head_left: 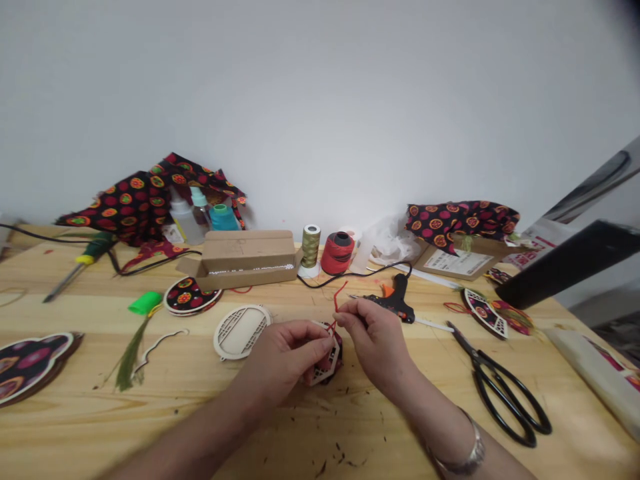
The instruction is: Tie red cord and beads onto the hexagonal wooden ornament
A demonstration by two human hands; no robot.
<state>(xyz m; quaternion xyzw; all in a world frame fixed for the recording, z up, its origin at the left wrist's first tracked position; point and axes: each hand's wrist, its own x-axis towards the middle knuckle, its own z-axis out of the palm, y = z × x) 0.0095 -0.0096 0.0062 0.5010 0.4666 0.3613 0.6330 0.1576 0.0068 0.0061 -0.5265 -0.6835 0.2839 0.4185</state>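
My left hand (285, 357) is closed around a small wooden fan-shaped ornament (327, 363) with dark patterned fabric, held just above the wooden table (320, 433). My right hand (373, 337) pinches a thin red cord (339, 297) that loops up from the ornament's top. Both hands meet at the middle of the table. A silver bracelet sits on my right wrist.
Black scissors (503, 387) lie at the right, a black glue gun (395, 303) just behind my right hand. A round wooden frame (241, 331), a cardboard box (243, 259), red and olive thread spools (337, 253), patterned fabric (145, 193), a screwdriver (75, 267) and a green tassel (137, 333) lie around.
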